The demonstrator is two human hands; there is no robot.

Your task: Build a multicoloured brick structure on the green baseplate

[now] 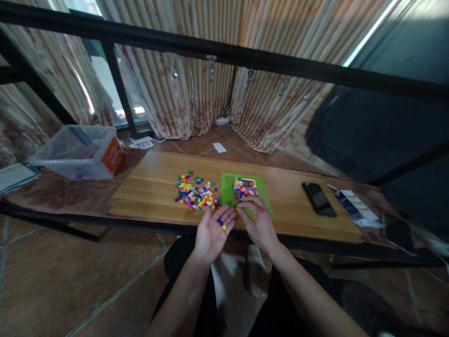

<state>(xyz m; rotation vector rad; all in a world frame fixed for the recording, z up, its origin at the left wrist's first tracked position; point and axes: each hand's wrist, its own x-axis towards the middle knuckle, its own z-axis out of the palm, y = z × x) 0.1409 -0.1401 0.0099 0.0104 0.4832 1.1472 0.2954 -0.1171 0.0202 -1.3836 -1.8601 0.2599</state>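
My left hand (213,234) is palm up at the front edge of the board, fingers stretched out, with a few small purple and yellow toy bricks (221,223) lying on them. Fingertips of my right hand (257,220) are pinched together beside it, on what looks like a small orange brick (237,208). Just beyond that hand, a multicoloured brick structure (245,186) stands on a green studded baseplate (227,180); the hand hides the plate's front part. Left of the plate lies a spread pile of loose coloured bricks (196,195).
The wooden board (147,182) rests on a low table. At left stands a clear plastic bin (80,154) with an orange label. To the right are a black phone (319,199) and some papers (356,208). A dark metal bar (228,54) crosses beyond, before curtains.
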